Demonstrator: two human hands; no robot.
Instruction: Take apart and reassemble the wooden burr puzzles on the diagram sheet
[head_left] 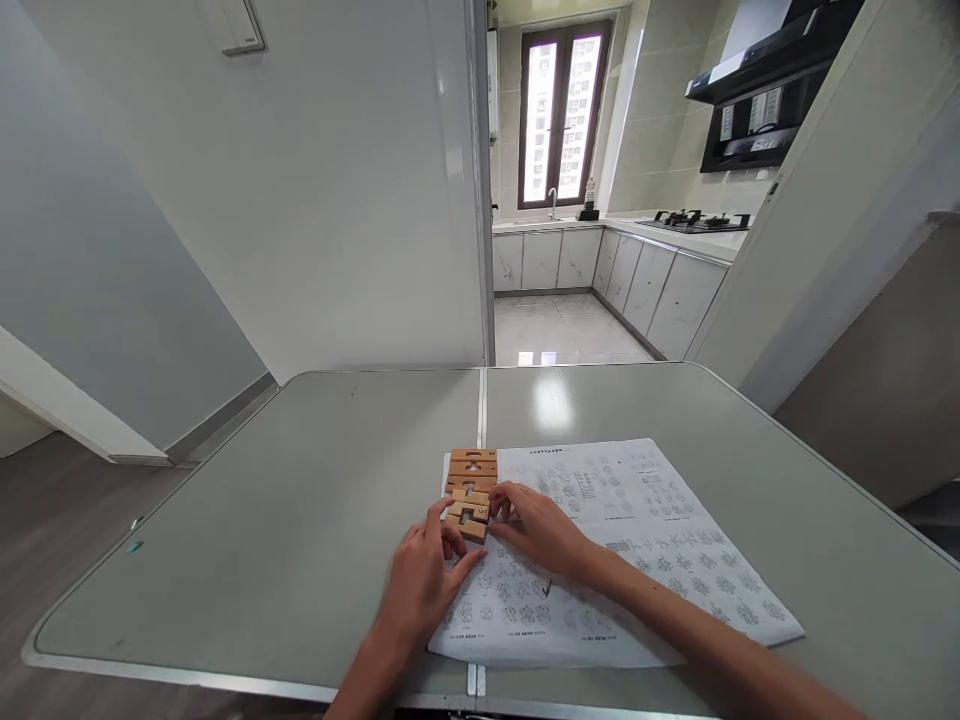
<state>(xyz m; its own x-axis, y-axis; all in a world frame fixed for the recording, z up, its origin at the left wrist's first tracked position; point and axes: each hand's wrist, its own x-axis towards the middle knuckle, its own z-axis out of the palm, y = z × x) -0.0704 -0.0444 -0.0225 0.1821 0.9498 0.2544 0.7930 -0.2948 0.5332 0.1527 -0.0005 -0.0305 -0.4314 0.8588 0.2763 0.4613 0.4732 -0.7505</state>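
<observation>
A short column of notched wooden puzzle pieces (473,467) lies on a printed paper sheet near its left edge. The upper pieces are darker brown. The lower, lighter puzzle pieces (469,516) sit slightly askew below them, with small marks on some ends. My left hand (427,575) has its index finger against the left side of the lighter pieces and its thumb by their lower corner. Bent fingers of my right hand (538,527) press at their right side, the fingertips partly hidden. Both hands hold the lighter pieces between them.
The paper sheet (652,540) carries rows of small diagrams and overhangs no edge. It lies on a grey-green table (247,540) with a metal seam and rim. A small teal object (134,547) is at the left edge. Beyond stand a white wall panel (360,200) and a kitchen counter (562,226).
</observation>
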